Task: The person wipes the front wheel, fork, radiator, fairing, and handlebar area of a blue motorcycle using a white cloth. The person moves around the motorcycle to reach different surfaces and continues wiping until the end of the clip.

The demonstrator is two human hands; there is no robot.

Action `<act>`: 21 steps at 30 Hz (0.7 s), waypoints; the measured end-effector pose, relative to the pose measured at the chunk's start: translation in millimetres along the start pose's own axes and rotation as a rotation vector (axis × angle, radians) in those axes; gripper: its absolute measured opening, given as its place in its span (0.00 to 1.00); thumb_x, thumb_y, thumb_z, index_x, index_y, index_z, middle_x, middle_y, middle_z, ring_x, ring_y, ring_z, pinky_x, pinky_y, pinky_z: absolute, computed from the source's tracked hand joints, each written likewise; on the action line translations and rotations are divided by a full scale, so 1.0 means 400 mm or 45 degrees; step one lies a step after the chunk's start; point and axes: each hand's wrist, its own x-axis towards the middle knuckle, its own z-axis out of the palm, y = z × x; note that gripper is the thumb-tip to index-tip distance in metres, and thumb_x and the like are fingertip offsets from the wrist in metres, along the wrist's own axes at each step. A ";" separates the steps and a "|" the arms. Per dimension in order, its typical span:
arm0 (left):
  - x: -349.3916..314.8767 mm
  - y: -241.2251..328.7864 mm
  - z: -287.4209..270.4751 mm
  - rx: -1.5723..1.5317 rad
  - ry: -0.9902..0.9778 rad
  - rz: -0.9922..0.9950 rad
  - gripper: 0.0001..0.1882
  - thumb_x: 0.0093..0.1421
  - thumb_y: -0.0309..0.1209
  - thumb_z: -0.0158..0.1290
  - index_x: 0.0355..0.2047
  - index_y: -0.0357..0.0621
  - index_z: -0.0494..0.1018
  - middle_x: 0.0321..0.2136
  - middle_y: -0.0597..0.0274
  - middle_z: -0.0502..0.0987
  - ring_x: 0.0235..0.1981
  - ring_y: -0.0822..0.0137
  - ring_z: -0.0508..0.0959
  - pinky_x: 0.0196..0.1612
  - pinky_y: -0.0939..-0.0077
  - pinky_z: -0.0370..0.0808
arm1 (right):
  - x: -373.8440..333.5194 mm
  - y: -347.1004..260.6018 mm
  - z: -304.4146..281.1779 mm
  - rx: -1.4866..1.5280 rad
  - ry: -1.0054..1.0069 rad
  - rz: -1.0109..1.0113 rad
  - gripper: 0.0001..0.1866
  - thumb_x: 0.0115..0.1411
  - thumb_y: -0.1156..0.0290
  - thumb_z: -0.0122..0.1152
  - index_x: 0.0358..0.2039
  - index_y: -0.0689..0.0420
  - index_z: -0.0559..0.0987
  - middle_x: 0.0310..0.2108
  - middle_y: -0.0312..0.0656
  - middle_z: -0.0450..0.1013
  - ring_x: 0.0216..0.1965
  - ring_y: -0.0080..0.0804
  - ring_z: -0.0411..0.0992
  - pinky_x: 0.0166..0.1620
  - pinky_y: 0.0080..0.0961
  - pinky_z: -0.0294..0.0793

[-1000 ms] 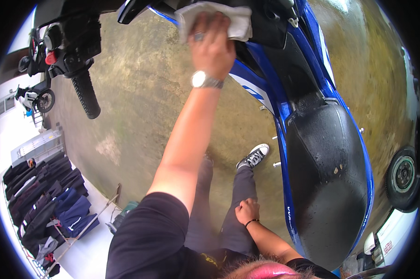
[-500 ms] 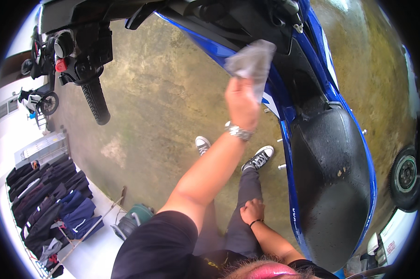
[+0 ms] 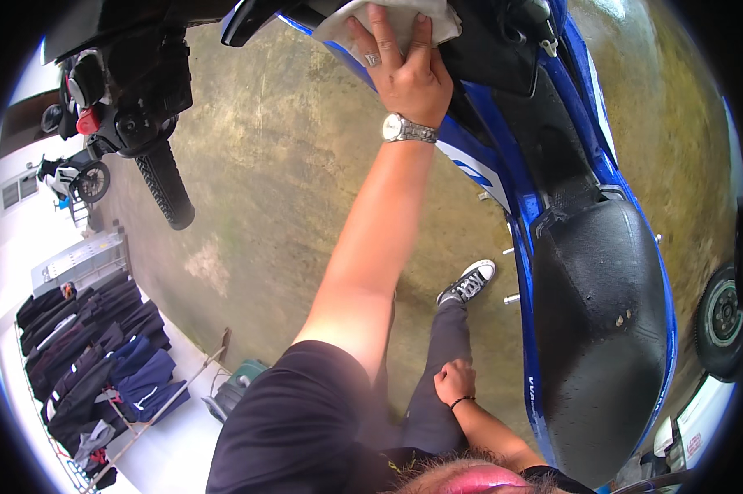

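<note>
My left hand (image 3: 404,70), with a ring and a metal wristwatch (image 3: 406,128), presses a light grey cloth (image 3: 437,23) against the dark front part of a blue and black scooter (image 3: 507,165). Its fingers are spread over the cloth, and the thumb is hard to make out. Closed into a fist, my right hand (image 3: 455,383) rests by my thigh with a dark bracelet at the wrist; nothing shows in it. The scooter's black seat (image 3: 602,305) runs down the right, dotted with drops and a few small light bits.
A black handlebar grip (image 3: 164,183) with a red switch juts out at the upper left. Dark clothes (image 3: 100,362) hang on a rack at the lower left, beside a green and grey machine (image 3: 238,385). Another motorcycle (image 3: 79,177) and a wheel (image 3: 721,319) stand farther off.
My left hand has moved up and forward with the cloth, from loosely in the air to pressed on the scooter's front. The right hand stays by my thigh.
</note>
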 end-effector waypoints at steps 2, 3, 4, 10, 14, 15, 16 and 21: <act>0.007 -0.032 -0.027 0.057 -0.102 0.123 0.21 0.56 0.23 0.58 0.51 0.44 0.82 0.68 0.41 0.63 0.69 0.26 0.59 0.70 0.39 0.60 | 0.000 0.002 -0.002 0.011 0.029 -0.034 0.06 0.52 0.64 0.61 0.26 0.52 0.81 0.39 0.43 0.76 0.47 0.48 0.73 0.50 0.48 0.72; 0.015 -0.043 -0.042 0.170 -0.219 0.247 0.19 0.58 0.24 0.58 0.50 0.43 0.82 0.67 0.49 0.67 0.69 0.30 0.60 0.70 0.37 0.58 | 0.000 0.001 -0.004 0.004 0.083 -0.060 0.06 0.52 0.65 0.61 0.26 0.53 0.81 0.39 0.44 0.76 0.46 0.48 0.73 0.50 0.48 0.72; 0.028 -0.047 -0.050 0.147 -0.247 0.290 0.18 0.58 0.25 0.57 0.51 0.42 0.82 0.66 0.51 0.68 0.68 0.31 0.61 0.70 0.36 0.59 | 0.003 0.000 -0.008 0.011 0.037 -0.045 0.06 0.52 0.65 0.61 0.26 0.53 0.82 0.40 0.44 0.76 0.47 0.48 0.73 0.51 0.48 0.72; -0.001 0.102 -0.074 -0.309 -0.524 -0.062 0.18 0.55 0.24 0.62 0.47 0.47 0.82 0.63 0.51 0.73 0.69 0.40 0.64 0.66 0.43 0.64 | 0.018 -0.036 -0.044 -0.072 -0.094 0.010 0.11 0.53 0.62 0.60 0.29 0.55 0.83 0.42 0.46 0.76 0.50 0.49 0.73 0.54 0.49 0.71; -0.058 0.164 -0.068 -0.383 -0.443 0.010 0.18 0.52 0.25 0.63 0.44 0.49 0.83 0.61 0.59 0.76 0.66 0.37 0.67 0.66 0.39 0.62 | 0.027 -0.056 -0.067 -0.152 -0.110 0.036 0.16 0.55 0.60 0.58 0.36 0.57 0.84 0.46 0.48 0.76 0.54 0.48 0.72 0.57 0.48 0.69; -0.055 0.157 -0.054 -0.345 -0.447 0.017 0.18 0.54 0.25 0.61 0.46 0.50 0.82 0.60 0.60 0.76 0.66 0.38 0.67 0.67 0.39 0.61 | 0.030 -0.057 -0.069 -0.132 -0.150 0.065 0.16 0.56 0.60 0.58 0.36 0.57 0.84 0.46 0.48 0.76 0.54 0.48 0.72 0.57 0.47 0.69; -0.044 0.143 -0.040 -0.322 -0.435 0.006 0.18 0.55 0.25 0.60 0.48 0.51 0.82 0.60 0.61 0.76 0.67 0.39 0.67 0.67 0.39 0.60 | 0.030 -0.057 -0.069 -0.121 -0.160 0.078 0.16 0.56 0.60 0.57 0.37 0.57 0.84 0.46 0.48 0.76 0.54 0.48 0.72 0.58 0.47 0.69; 0.068 0.146 0.032 -0.169 -0.265 0.229 0.15 0.56 0.25 0.58 0.45 0.45 0.81 0.55 0.61 0.78 0.61 0.43 0.72 0.62 0.45 0.68 | 0.019 -0.041 -0.049 -0.033 -0.109 0.090 0.14 0.56 0.61 0.58 0.34 0.57 0.84 0.45 0.48 0.76 0.52 0.48 0.72 0.57 0.47 0.70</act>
